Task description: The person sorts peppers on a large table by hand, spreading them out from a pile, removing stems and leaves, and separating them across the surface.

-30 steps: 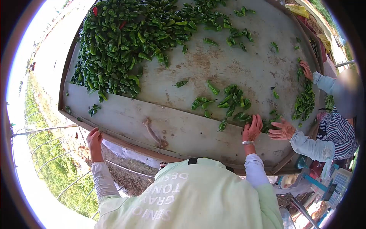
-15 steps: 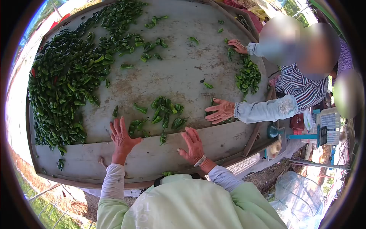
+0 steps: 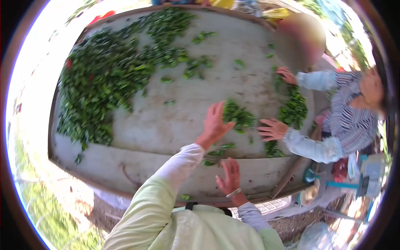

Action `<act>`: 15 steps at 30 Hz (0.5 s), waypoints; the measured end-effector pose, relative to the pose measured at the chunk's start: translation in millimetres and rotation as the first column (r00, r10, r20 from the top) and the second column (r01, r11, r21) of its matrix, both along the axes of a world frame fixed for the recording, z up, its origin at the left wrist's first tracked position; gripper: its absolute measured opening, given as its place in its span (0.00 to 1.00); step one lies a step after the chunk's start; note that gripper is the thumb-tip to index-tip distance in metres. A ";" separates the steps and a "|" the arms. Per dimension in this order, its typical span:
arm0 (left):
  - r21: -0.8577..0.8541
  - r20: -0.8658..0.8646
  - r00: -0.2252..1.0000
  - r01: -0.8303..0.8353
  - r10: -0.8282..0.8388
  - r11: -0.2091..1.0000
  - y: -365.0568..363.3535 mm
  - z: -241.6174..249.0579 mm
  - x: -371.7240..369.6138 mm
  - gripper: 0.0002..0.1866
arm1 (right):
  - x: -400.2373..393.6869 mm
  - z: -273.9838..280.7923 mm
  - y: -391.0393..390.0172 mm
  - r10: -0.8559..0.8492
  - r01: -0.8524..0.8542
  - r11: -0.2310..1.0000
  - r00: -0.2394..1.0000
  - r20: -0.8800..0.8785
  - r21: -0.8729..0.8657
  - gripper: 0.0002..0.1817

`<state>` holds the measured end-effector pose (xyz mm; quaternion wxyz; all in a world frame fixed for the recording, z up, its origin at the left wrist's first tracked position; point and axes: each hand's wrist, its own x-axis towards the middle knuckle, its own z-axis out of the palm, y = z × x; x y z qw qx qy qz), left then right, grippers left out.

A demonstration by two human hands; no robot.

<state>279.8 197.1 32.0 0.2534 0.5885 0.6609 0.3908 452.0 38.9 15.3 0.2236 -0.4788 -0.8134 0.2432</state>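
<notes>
My left hand [image 3: 216, 123] is spread over the grey table [image 3: 166, 121], beside a small cluster of green peppers [image 3: 238, 116]; its fingers are apart and it grips nothing. Nearer the front edge is my right hand [image 3: 229, 175], a bracelet at its wrist, fingers apart and holding nothing. Just above and left of it lie a few loose peppers [image 3: 216, 153]. A large heap of green peppers [image 3: 100, 79], with bits of red, covers the table's left side.
A person in a striped top [image 3: 350, 108] reaches in from the right, hands by another pepper pile [image 3: 293, 109]. A scale [image 3: 341, 184] stands beyond the right corner. A raised wooden edge [image 3: 287, 180] borders the table.
My left hand has moved right across the table, and the central peppers now lie further right, near the co-worker's hand. My right hand has shifted slightly. The view has shifted too.
</notes>
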 end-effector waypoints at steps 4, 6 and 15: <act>-0.028 -0.151 0.958 -0.252 0.245 0.967 -55.9 3.9 -62.7 0.42 | -23.9 -18.9 18.8 0.065 -0.066 0.997 0.998 0.019 0.048 0.35; -0.026 -0.244 0.905 -0.365 0.348 0.931 -74.2 -2.7 -102.0 0.41 | -39.8 -23.4 24.6 0.068 -0.071 0.995 0.997 0.044 0.067 0.34; 0.324 -0.406 0.130 -0.905 0.905 0.275 -239.0 20.8 -462.0 0.41 | -100.2 -51.4 46.7 -0.250 0.215 0.963 0.940 0.231 0.164 0.32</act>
